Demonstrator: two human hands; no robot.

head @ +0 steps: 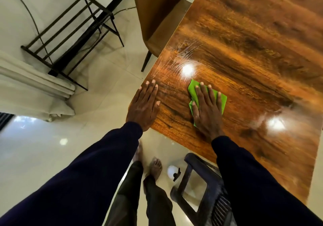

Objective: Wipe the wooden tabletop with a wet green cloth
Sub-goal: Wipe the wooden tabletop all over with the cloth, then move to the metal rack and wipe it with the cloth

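Navy sleeves [87, 173] reach up from the bottom edge, beside a dark slatted plastic chair [216, 206] tucked against the near side of the glossy wooden table [253, 59]. Left grip [144, 106] lies flat on the table's corner, fingers straight and close together. Right grip [207, 110], fingers straight and slightly spread, presses the folded green cloth [222, 101] onto the table nearby. Wet streaks [174, 59] shine beyond the cloth. Farther off stand a tan upholstered chair [157, 10] and a black metal rack [97, 3].
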